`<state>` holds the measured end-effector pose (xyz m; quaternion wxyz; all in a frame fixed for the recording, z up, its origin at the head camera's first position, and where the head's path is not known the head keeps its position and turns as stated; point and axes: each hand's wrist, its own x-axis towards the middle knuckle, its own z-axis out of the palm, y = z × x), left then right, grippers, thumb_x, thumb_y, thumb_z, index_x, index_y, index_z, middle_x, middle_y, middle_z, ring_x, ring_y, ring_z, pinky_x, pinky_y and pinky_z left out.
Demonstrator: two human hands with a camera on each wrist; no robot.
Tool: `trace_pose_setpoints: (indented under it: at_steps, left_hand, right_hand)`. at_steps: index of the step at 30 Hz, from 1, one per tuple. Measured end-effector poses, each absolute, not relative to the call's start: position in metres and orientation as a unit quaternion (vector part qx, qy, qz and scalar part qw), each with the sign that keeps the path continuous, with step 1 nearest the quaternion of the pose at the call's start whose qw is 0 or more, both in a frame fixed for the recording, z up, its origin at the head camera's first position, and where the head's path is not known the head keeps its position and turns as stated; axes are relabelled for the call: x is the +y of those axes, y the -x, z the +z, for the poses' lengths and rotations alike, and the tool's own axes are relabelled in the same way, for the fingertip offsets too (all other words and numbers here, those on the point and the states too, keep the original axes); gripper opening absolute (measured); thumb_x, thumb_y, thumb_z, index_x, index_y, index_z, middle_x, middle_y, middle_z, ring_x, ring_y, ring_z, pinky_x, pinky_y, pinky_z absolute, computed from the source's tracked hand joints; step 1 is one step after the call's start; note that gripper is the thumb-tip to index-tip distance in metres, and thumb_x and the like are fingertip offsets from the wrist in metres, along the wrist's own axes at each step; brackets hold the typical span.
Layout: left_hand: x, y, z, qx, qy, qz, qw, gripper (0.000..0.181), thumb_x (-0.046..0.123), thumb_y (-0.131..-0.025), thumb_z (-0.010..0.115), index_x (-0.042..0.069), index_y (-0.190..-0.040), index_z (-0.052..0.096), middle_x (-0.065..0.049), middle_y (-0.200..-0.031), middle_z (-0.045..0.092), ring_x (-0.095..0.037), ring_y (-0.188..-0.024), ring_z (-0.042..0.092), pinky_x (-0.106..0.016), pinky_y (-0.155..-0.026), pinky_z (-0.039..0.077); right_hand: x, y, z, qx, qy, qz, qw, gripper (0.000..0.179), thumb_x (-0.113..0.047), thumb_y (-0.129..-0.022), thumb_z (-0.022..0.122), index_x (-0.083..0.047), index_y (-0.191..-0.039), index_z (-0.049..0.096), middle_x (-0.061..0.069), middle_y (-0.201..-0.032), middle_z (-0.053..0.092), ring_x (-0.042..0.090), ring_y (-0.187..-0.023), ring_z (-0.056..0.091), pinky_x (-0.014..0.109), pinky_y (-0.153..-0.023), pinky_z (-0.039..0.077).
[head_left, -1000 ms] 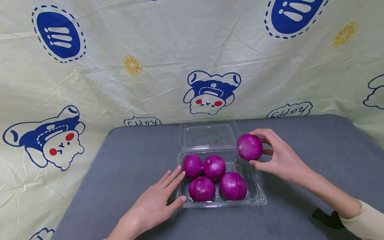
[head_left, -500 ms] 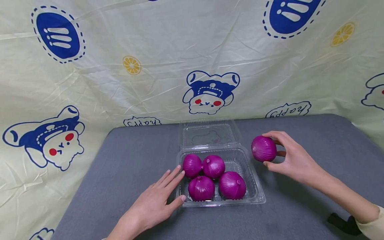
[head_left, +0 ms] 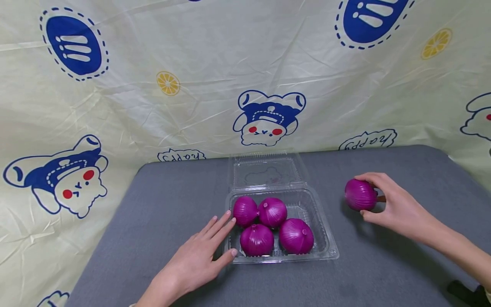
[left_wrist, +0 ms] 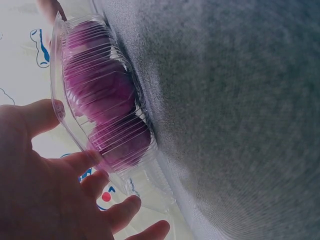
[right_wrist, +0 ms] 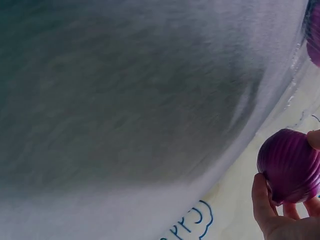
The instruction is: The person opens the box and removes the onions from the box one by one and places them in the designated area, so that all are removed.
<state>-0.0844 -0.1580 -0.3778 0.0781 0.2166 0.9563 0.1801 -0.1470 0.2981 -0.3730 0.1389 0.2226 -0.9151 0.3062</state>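
Note:
My right hand [head_left: 402, 207] grips a purple onion [head_left: 360, 195] between thumb and fingers, to the right of a clear plastic clamshell box [head_left: 326, 232]. In the right wrist view the held onion [right_wrist: 287, 165] shows its ribbed skin, with fingertips on either side. Several more purple onions [head_left: 296, 236] sit inside the box, leaving its back right corner bare. My left hand [head_left: 195, 256] lies at the box's left side, fingers spread. In the left wrist view its thumb and fingertips [left_wrist: 90, 157] touch the box's rim and wall.
The box's clear lid [head_left: 268, 170] lies folded back behind it. Grey cloth covers the table [head_left: 180, 187]. A pale curtain [head_left: 207, 119] printed with cartoon figures hangs along the back edge.
My right hand has carried the onion rightward from over the box's right edge to beside it, somewhat lower. My left hand has stayed at the box.

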Motion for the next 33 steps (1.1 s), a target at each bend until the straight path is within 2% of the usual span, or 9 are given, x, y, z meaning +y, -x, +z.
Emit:
trace_pose_setpoints:
  at_steps: [6, 10, 14, 17, 23, 27, 30, 33]
  left_hand:
    - [-0.158, 0.085, -0.377, 0.957, -0.211, 0.181, 0.089, 0.067, 0.059, -0.097, 0.047, 0.034, -0.156, 0.027, 0.017, -0.162, 0.015, -0.021, -0.148, 0.016, -0.059, -0.108, 0.031]
    - [-0.158, 0.085, -0.377, 0.957, -0.211, 0.180, 0.087, 0.067, 0.059, -0.097, 0.047, 0.034, -0.156, 0.027, 0.017, -0.162, 0.015, -0.021, -0.148, 0.016, -0.059, -0.108, 0.031]
    - [-0.158, 0.084, -0.378, 0.957, -0.217, 0.178, 0.074, 0.067, 0.061, -0.097, 0.045, 0.034, -0.156, 0.028, 0.018, -0.161, 0.015, -0.021, -0.148, 0.018, -0.057, -0.108, 0.032]
    - [-0.158, 0.083, -0.378, 0.957, -0.218, 0.179, 0.067, 0.066, 0.060, -0.098, 0.045, 0.033, -0.156, 0.028, 0.018, -0.161, 0.015, -0.021, -0.148, 0.019, -0.057, -0.107, 0.033]
    - [-0.159, 0.083, -0.378, 0.958, -0.215, 0.177, 0.067, 0.066, 0.059, -0.098, 0.045, 0.034, -0.156, 0.028, 0.019, -0.161, 0.014, -0.021, -0.148, 0.018, -0.059, -0.107, 0.033]
    - [-0.159, 0.083, -0.379, 0.958, -0.215, 0.176, 0.068, 0.066, 0.060, -0.098, 0.045, 0.034, -0.156, 0.028, 0.019, -0.161, 0.014, -0.020, -0.148, 0.018, -0.059, -0.106, 0.033]
    - [-0.159, 0.084, -0.378, 0.958, -0.217, 0.177, 0.069, 0.066, 0.060, -0.098, 0.045, 0.033, -0.156, 0.028, 0.019, -0.161, 0.013, -0.021, -0.148, 0.018, -0.059, -0.107, 0.033]
    - [-0.159, 0.084, -0.378, 0.956, -0.218, 0.181, 0.073, 0.067, 0.061, -0.098, 0.044, 0.033, -0.156, 0.028, 0.019, -0.161, 0.013, -0.021, -0.148, 0.018, -0.058, -0.107, 0.032]
  right_hand:
    - [0.311, 0.146, -0.373, -0.928, -0.237, 0.252, 0.136, 0.079, -0.004, -0.063, 0.089, -0.011, -0.133, 0.054, 0.006, -0.127, 0.049, -0.001, -0.095, 0.048, 0.009, -0.072, 0.044]
    - [0.317, 0.148, -0.372, -0.939, -0.235, 0.221, 0.118, 0.077, -0.007, -0.062, 0.089, -0.013, -0.130, 0.056, 0.006, -0.126, 0.049, 0.010, -0.097, 0.050, 0.017, -0.068, 0.049]
    - [0.320, 0.149, -0.372, -0.949, -0.236, 0.185, 0.095, 0.074, -0.010, -0.061, 0.089, -0.014, -0.128, 0.058, 0.007, -0.123, 0.051, 0.022, -0.099, 0.053, 0.031, -0.066, 0.052]
    - [0.321, 0.151, -0.373, -0.955, -0.239, 0.155, 0.084, 0.072, -0.013, -0.061, 0.089, -0.012, -0.127, 0.060, 0.008, -0.121, 0.052, 0.026, -0.100, 0.053, 0.036, -0.067, 0.053]
    - [0.320, 0.157, -0.374, -0.957, -0.244, 0.140, 0.071, 0.073, -0.023, -0.063, 0.092, -0.010, -0.128, 0.061, 0.010, -0.118, 0.054, 0.030, -0.100, 0.052, 0.038, -0.066, 0.053]
    - [0.317, 0.161, -0.376, -0.959, -0.228, 0.160, 0.053, 0.077, -0.037, -0.067, 0.091, -0.010, -0.131, 0.059, 0.011, -0.117, 0.055, 0.031, -0.101, 0.052, 0.043, -0.068, 0.053]
    - [0.314, 0.164, -0.379, -0.958, -0.215, 0.188, 0.039, 0.075, -0.044, -0.071, 0.088, -0.009, -0.130, 0.058, 0.011, -0.115, 0.055, 0.030, -0.099, 0.053, 0.039, -0.067, 0.053]
    - [0.312, 0.165, -0.382, -0.954, -0.201, 0.222, 0.028, 0.071, -0.045, -0.074, 0.086, -0.010, -0.129, 0.058, 0.009, -0.114, 0.054, 0.027, -0.096, 0.054, 0.033, -0.065, 0.053]
